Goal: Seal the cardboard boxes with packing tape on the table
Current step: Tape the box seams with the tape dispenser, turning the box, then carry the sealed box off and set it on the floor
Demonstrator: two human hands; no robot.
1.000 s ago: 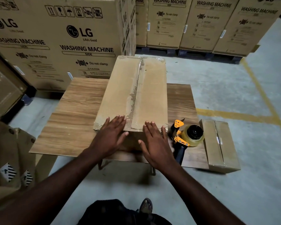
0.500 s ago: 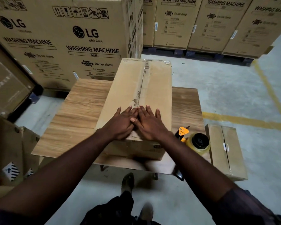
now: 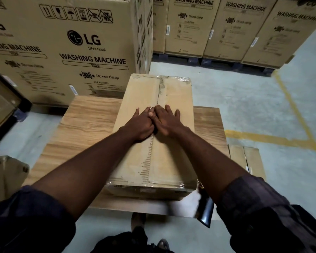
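a: head view. where did the cardboard box sit?

b: lengthwise on the wooden table, near end toward the person, far end toward the washing machine cartons. flaps were down. clear packing tape ran along the centre seam and shone at both ends of the lid.

a: hands?

b: both lay flat on the lid, about midway along. the left hand was just left of the seam, the right hand just right of it, touching each other over the tape. fingers were straight and slightly spread, pressing down, gripping nothing. dark sleeves were pushed up the forearms.

a: anything else on the table?

b: a dark handle, blurred, stuck out past the near right corner beside the box. the right forearm hid the rest, so what it belonged to could not be told.

a: surroundings?

b: a smaller box stood on the concrete floor just right of the table. a yellow line crossed the floor beyond it. more cartons stood in a row at the back.
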